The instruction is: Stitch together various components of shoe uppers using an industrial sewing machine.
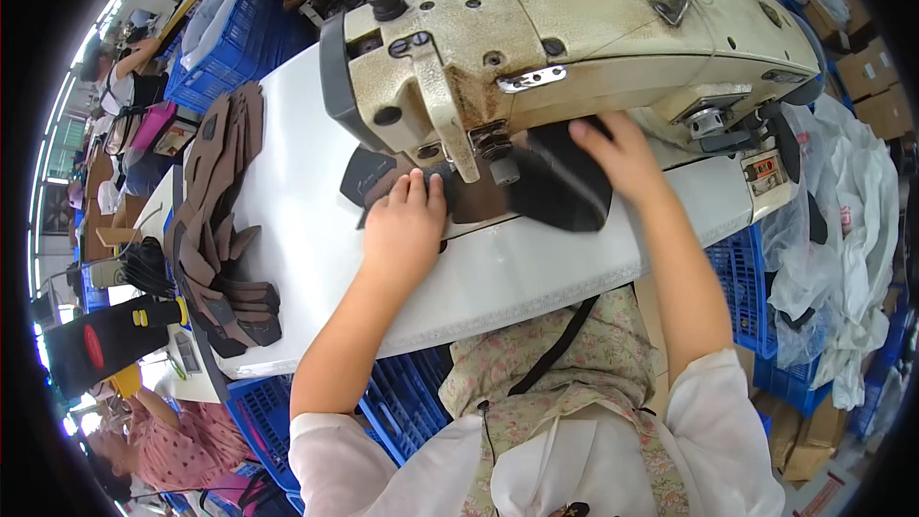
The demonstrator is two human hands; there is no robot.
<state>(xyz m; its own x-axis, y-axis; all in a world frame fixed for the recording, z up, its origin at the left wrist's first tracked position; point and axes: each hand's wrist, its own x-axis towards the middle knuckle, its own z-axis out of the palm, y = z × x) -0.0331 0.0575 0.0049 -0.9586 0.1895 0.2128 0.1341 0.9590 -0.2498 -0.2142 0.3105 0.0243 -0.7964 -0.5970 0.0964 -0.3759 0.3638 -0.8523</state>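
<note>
A dark brown and black piece of sheet material (560, 182), which looks like a shoe upper, lies under the head of a beige sewing machine (593, 29). My left hand (407, 225) rests on its left end, fingers stretched out flat and pointing away from me. On the other side my right hand (617, 158) holds the raised, curved black part, thumb on top and the other fingers partly hidden behind it. The needle area, below the presser parts (500, 158), is mostly covered by the machine head.
Stacked brown cut pieces (215, 220) lie along the left of the white table (306, 278). Blue crates stand behind, below and at the right (737, 282). Clear plastic bags (833, 220) hang at the right. Co-workers (182, 440) sit at the left.
</note>
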